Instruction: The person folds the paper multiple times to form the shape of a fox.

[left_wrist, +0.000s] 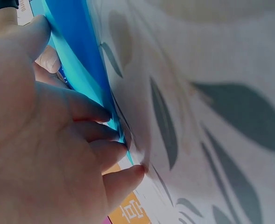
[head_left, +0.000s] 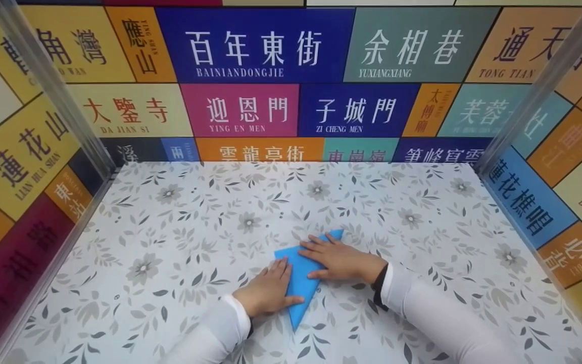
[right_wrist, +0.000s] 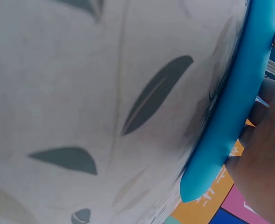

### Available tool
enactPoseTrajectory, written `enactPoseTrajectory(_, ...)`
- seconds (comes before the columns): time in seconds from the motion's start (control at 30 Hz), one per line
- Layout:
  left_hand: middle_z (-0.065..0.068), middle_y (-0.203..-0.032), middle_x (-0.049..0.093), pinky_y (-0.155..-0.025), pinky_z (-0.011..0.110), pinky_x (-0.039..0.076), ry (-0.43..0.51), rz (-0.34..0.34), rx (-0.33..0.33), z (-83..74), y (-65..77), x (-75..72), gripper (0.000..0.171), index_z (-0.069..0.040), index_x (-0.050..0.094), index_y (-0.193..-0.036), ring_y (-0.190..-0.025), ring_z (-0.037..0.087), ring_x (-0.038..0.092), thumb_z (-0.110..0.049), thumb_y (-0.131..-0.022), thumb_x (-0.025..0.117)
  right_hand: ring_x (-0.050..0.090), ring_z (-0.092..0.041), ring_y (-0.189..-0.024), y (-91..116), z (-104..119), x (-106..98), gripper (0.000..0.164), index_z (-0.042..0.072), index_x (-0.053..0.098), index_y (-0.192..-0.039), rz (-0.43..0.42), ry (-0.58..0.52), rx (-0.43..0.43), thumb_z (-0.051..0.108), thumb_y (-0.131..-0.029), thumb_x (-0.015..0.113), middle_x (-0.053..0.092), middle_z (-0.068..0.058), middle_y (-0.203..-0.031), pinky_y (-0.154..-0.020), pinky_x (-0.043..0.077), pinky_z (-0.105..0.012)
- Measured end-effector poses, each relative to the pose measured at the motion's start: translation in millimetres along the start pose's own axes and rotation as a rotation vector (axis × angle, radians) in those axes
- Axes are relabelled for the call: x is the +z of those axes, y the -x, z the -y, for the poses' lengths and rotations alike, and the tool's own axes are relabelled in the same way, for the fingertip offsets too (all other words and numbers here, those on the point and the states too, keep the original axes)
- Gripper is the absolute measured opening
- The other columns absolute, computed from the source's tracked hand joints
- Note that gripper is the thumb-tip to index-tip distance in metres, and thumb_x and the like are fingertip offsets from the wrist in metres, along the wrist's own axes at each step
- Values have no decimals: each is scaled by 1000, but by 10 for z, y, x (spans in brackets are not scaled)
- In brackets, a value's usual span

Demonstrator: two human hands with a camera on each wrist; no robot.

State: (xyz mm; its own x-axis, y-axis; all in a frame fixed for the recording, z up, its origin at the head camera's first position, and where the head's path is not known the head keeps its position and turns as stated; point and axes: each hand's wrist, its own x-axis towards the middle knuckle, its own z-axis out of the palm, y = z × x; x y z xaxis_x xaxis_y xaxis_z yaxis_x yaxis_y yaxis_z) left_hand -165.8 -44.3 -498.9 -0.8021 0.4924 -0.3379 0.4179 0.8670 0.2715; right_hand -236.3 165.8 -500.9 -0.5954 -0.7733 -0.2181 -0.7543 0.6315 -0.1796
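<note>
A sheet of blue paper (head_left: 301, 277), folded into a triangle, lies on the patterned tabletop with one point toward the person. On its left edge rests my left hand (head_left: 268, 288), fingers stretched forward and thumb across the lower part. My right hand (head_left: 339, 258) lies spread over the upper right part, hiding some of that side. In the left wrist view, the fingertips (left_wrist: 110, 114) touch the paper's edge close to the tabletop. The right wrist view shows a rounded, folded edge of the blue paper (right_wrist: 235, 112) slightly raised beside the fingers.
White cloth (head_left: 250, 192) printed with grey flowers and leaves covers the table. Colourful panels with Chinese place names (head_left: 255, 45) stand behind and on both sides. Transparent corner strips (head_left: 51, 86) run along the left and right edges.
</note>
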Motion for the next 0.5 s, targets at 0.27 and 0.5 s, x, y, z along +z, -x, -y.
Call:
enactPoseTrajectory(0.27, 17, -147, 13, -106, 44, 20, -2, -18, 2, -1, 0, 4, 88, -1, 20, -141, -135, 29, 13, -63, -82, 40, 9, -23, -136, -1, -1, -7, 69, 19, 25, -142, 8, 18, -4, 61, -87, 31, 19, 0, -148, -107, 6, -49)
enactPoseTrajectory(0.5, 17, -147, 13, -106, 44, 20, -15, -31, 2, -3, 9, 13, 87, 0, 20, -140, -135, 29, 13, -62, -83, 40, 10, -23, -136, -16, -11, 20, 69, 19, 24, -142, 12, 20, -10, 61, -87, 29, 19, 0, -148, -107, 7, -50)
